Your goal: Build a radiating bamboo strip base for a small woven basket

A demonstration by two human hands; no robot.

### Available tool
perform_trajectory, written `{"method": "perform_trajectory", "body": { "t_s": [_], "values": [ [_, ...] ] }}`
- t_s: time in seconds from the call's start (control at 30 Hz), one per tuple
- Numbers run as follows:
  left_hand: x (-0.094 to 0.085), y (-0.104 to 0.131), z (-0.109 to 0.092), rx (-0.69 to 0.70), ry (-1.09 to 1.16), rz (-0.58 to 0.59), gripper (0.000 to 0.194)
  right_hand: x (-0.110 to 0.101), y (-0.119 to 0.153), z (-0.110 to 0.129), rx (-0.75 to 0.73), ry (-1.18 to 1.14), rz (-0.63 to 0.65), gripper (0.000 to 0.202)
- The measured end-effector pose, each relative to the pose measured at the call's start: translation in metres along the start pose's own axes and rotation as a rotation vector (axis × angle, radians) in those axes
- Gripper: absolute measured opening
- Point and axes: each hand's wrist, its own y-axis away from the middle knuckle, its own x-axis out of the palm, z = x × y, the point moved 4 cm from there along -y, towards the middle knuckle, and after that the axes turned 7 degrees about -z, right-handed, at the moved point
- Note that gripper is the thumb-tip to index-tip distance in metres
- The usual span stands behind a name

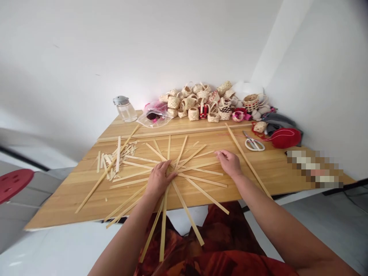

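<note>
I have my left hand (158,179) flat, fingers spread, pinning the hub of crossed bamboo strips (184,168) at the table's (276,168) near edge; my right hand (229,162), fingers loosely curled, rests on strip ends fanning rightward

two bare forearms with no sleeves, watch or rings showing; left hand (158,179) and right hand (229,163) bare; dark red patterned garment (218,245) over the lap.

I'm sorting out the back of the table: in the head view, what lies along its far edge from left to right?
Clear glass jar with grey lid → clear plastic bag → pile of small woven straw baskets → white-handled scissors → red yarn ball.
</note>
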Motion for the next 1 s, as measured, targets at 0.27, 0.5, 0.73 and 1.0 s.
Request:
{"method": "perform_trajectory", "body": {
  "t_s": [0.27, 0.5, 0.73, 1.0],
  "values": [
    [-0.0039, 0.0010, -0.0036, -0.019, 0.017, -0.016, 0.062, 0.0018, -0.0036, -0.0071, -0.018, 0.032, 0.001, 0.037],
    [-0.0041, 0.0024, -0.0043, -0.016, 0.004, 0.003, 0.061, -0.0012, -0.0012, -0.0009, 0.008, 0.069, -0.009, 0.037],
    [-0.0051, 0.0026, -0.0056, -0.012, 0.005, 0.013, 0.062, 0.0002, -0.0019, -0.0042, -0.002, 0.078, -0.011, 0.036],
    [-0.0043, 0.0020, -0.0058, 0.020, 0.002, 0.003, 0.043, 0.0024, -0.0012, -0.0031, -0.017, 0.079, -0.015, 0.038]
  ]
}}
